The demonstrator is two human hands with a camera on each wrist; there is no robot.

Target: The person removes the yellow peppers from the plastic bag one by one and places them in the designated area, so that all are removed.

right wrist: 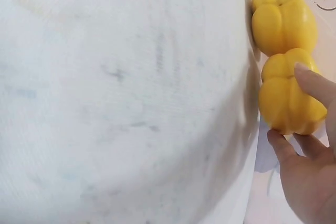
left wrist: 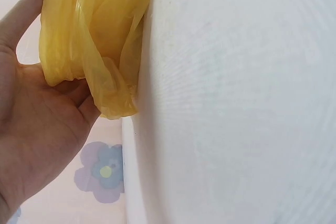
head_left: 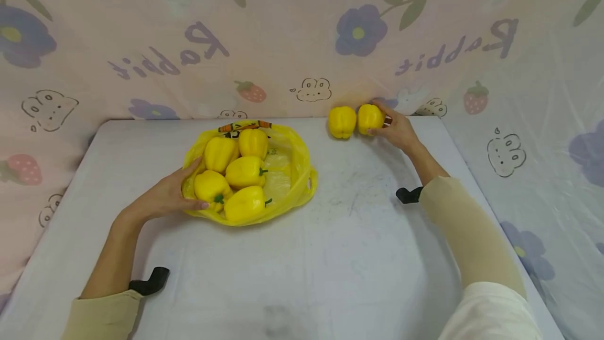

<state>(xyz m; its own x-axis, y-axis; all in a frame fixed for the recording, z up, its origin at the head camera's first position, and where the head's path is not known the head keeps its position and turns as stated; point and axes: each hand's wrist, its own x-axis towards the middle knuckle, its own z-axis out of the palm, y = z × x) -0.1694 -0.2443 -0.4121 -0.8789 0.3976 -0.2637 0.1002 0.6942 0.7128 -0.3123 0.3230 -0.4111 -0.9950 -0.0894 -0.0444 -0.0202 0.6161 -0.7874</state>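
A yellow plastic bag (head_left: pixel 302 172) lies wide-mouthed on the table, with several yellow bell peppers (head_left: pixel 244 172) inside, some showing green stems. My left hand (head_left: pixel 162 195) holds the bag's left side, its thumb over the rim by a pepper. In the left wrist view, the fingers pass partly behind the crumpled bag (left wrist: pixel 97 35). At the far side of the table, my right hand (head_left: pixel 398 133) grips a yellow bell pepper (head_left: pixel 370 119) between thumb and fingers, as the right wrist view also shows. Close at its left stands another yellow bell pepper (head_left: pixel 342 122).
A white cloth covers the table (head_left: pixel 330 266). Along its back and sides hangs a printed curtain (head_left: pixel 283 41) with flowers and rabbits. Black curved pieces (head_left: pixel 155 280) stick out at both wrists.
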